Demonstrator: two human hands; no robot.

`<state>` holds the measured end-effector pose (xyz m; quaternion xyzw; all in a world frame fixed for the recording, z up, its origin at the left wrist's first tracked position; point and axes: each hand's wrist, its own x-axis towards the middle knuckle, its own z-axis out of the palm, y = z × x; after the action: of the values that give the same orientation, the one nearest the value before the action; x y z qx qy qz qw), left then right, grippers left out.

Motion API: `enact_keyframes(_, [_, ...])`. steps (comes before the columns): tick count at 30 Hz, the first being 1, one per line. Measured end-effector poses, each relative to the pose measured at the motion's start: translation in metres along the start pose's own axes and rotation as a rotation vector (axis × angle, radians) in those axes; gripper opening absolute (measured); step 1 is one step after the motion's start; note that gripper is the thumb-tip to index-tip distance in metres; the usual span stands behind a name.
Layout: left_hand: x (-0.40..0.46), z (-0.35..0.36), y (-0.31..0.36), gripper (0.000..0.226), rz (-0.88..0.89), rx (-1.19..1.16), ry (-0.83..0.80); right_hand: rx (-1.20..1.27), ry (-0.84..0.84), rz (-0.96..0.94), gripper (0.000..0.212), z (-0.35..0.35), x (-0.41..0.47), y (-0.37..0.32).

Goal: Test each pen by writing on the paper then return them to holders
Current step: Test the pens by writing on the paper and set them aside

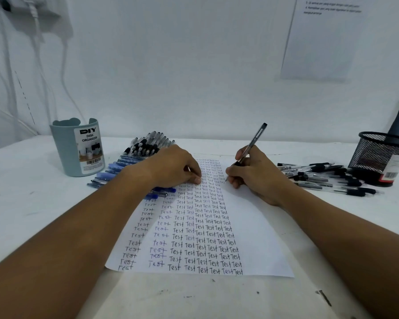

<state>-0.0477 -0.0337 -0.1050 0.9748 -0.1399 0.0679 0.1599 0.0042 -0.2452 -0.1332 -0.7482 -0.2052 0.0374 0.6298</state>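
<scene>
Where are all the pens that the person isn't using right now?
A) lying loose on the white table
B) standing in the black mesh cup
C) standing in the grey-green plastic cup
A: pens lie in piles on the white table, left and right; neither cup shows any.

Right hand (255,174) gripping black pen (251,145), tip apparently touching paper (263,238); left hand (175,168) resting on paper; loose pens (327,178) lying on bench (32,203).
</scene>
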Motion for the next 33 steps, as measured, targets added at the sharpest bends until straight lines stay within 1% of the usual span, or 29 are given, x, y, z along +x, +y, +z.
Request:
enact_keyframes(3, [0.000,0.000,0.000,0.022,-0.001,0.002,-0.005,-0.016,-0.017,0.012,0.030,0.000,-0.001,-0.002])
enact_keyframes(8, [0.000,0.000,0.000,0.022,-0.005,0.002,-0.003,0.082,-0.012,0.045,0.032,-0.001,-0.001,-0.003])
enact_keyframes(11, [0.000,0.000,0.000,0.022,-0.005,0.000,-0.006,-0.012,-0.017,0.020,0.029,0.001,-0.001,-0.002])
enact_keyframes(13, [0.000,0.000,0.000,0.023,-0.009,-0.002,-0.007,0.006,-0.001,0.026,0.029,0.000,-0.001,-0.004])
enact_keyframes(16, [-0.001,-0.001,0.000,0.023,-0.016,-0.008,-0.009,0.179,0.028,0.072,0.031,-0.001,-0.001,-0.005])
enact_keyframes(18, [-0.001,-0.001,0.000,0.023,-0.015,0.001,-0.006,0.220,0.039,0.071,0.021,0.000,0.002,-0.008])
enact_keyframes(19, [-0.001,-0.001,0.000,0.023,-0.018,0.003,-0.006,0.225,0.056,0.068,0.015,0.000,0.003,-0.010])
enact_keyframes(20, [-0.001,-0.001,0.001,0.023,-0.023,0.002,-0.008,0.229,0.085,0.068,0.015,0.000,0.004,-0.012])
enact_keyframes(22, [-0.001,-0.001,0.001,0.023,-0.029,-0.001,-0.015,0.223,0.145,0.060,0.026,-0.002,0.006,-0.016])
enact_keyframes(24, [0.000,0.000,0.000,0.023,-0.027,-0.002,-0.019,0.136,0.196,0.023,0.032,-0.006,0.009,-0.017])
enact_keyframes(26, [0.000,0.000,0.001,0.023,-0.031,-0.005,-0.020,0.082,0.236,-0.005,0.025,-0.009,0.010,-0.015])
enact_keyframes(29, [0.000,0.000,0.001,0.022,-0.029,-0.003,-0.011,0.171,0.265,-0.020,0.009,-0.015,0.011,-0.018])
enact_keyframes(33, [0.000,0.000,0.000,0.020,-0.028,-0.012,-0.006,0.242,0.238,-0.022,0.018,-0.021,0.009,-0.021])
